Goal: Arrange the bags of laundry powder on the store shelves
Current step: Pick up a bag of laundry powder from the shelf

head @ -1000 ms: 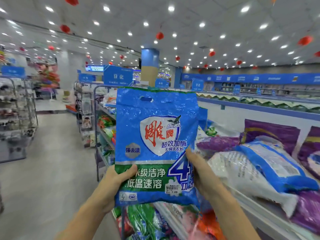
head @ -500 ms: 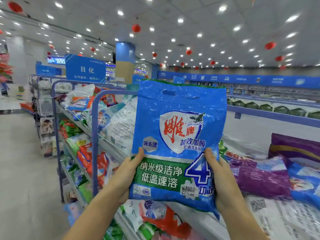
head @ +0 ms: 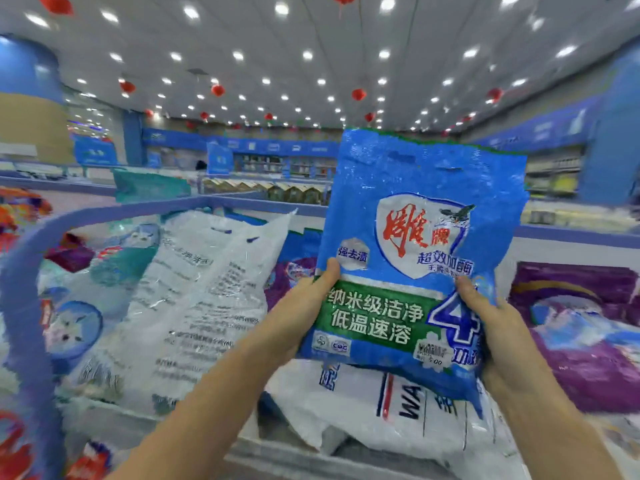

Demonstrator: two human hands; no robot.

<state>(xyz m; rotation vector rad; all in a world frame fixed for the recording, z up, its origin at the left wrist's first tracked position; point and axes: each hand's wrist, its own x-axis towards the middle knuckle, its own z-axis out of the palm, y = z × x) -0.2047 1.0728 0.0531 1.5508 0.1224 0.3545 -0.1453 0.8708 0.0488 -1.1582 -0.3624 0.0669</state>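
Left grip (head: 300, 318), right grip (head: 500, 336), bag (head: 419, 181) between

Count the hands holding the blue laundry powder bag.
2. The left hand grips the blue bag at its lower left edge; the right hand grips it at the lower right corner. The fingers behind the bag are hidden.

I hold the held bag (head: 415, 237) upright between left hand (head: 298, 317) and right hand (head: 498, 337) | above flat bag (head: 381, 410) on shelf (head: 277, 459) | leaning bag (head: 207, 289) left | side bag (head: 581, 323) right | rail (head: 104, 216) behind leaning bag
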